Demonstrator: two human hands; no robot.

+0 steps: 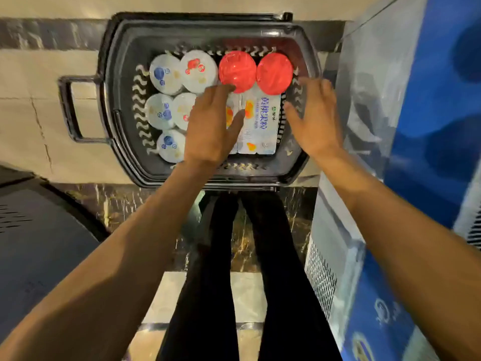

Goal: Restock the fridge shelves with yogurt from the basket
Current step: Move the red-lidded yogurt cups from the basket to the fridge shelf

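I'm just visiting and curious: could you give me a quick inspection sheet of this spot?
Surface: beige and dark tiled floor, basket standing on it.
Job's things: black basket holds five visible white-lidded cups, two red-lidded cups and a peach-print multipack.
Clutter: nothing seen.
Hands: left hand spread open over the multipack, contact unclear; right hand open above the basket's right side.
Cables: nothing seen.
Surroundings: blue fridge at right, dark unit at left, person's black-trousered legs below.
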